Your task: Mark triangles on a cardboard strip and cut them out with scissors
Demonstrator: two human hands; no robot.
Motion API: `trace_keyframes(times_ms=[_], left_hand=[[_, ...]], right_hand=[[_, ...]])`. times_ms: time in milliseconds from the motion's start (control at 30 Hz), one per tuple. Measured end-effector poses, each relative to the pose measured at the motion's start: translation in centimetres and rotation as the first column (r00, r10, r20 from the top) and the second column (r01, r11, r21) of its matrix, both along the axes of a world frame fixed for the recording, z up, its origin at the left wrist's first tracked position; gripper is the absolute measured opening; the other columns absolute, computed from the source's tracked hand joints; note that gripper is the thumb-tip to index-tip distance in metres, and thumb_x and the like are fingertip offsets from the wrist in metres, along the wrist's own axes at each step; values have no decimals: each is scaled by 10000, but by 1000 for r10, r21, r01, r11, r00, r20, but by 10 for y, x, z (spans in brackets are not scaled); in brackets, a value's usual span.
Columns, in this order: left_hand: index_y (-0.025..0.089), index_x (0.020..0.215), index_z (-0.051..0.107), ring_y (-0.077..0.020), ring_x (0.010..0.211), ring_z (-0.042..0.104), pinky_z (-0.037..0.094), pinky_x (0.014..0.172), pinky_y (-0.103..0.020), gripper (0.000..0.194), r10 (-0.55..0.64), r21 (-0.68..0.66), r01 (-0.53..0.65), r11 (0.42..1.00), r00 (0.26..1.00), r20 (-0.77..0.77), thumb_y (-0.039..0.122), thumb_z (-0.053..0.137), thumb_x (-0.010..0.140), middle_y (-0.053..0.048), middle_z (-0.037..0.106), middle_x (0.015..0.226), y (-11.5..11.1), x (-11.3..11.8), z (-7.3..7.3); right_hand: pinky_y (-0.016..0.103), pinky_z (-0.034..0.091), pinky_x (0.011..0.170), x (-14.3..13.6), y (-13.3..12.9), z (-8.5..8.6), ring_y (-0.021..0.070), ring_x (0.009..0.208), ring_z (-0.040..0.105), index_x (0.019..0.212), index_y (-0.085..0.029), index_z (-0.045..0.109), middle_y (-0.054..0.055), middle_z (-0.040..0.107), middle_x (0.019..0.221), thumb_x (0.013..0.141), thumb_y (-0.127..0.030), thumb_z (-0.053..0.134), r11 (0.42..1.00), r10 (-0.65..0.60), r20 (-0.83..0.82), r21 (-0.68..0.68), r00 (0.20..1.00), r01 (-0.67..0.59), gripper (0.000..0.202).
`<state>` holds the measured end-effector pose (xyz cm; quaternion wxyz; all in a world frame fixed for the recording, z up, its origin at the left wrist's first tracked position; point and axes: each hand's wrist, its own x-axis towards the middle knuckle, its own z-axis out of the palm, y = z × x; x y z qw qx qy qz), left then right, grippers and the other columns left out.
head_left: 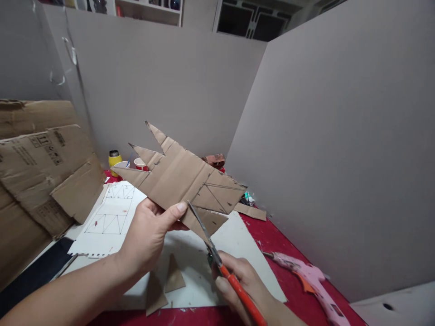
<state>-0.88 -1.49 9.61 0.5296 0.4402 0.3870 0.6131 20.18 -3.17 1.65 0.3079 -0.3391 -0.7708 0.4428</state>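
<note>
My left hand [154, 224] grips the lower edge of a brown cardboard piece [180, 170], thumb on top and fingers behind. Pointed triangles stick out at its upper left end, and pencil-like lines form triangles at its right end. In my right hand [241, 276] is a pair of scissors [234, 283] with orange-red handles. Its blades lie at the cardboard's lower edge, beside a partly cut flap close to my left thumb. Two loose cardboard triangles [175, 274] lie on the white board [238, 244] below.
At left are a paper with drawn triangles [113, 217], folded cardboard [44, 154] and a dark flat object [41, 276]. A yellow bottle [114, 157] and red cup [141, 165] stand behind. A pink glue gun [309, 276] and cardboard strip [251, 211] lie right. Grey walls [322, 136] enclose the table.
</note>
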Motion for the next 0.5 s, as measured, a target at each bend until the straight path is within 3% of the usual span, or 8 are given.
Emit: trace_keyframes(times_ms=[200,500], left_hand=[[143,988,698,-201,767,675,591,651,-304,295,-33,33,34,999,999,-9,347,797,799,-70,749,878,1,-1,-1],[148,952,721,-159,705,675,567,613,-239,270,-55,25,54,998,998,11,341,813,787,-46,736,827,-2,-2,2]], right_hand=[[243,286,529,0,-1,-11,117,582,301,773,-218,439,-64,325,671,990,-532,470,999,-19,-66,49,998,22,383],[240,289,506,2,-2,-12,116,563,300,762,-226,417,-69,319,650,969,-449,512,995,-42,-35,89,998,45,319]])
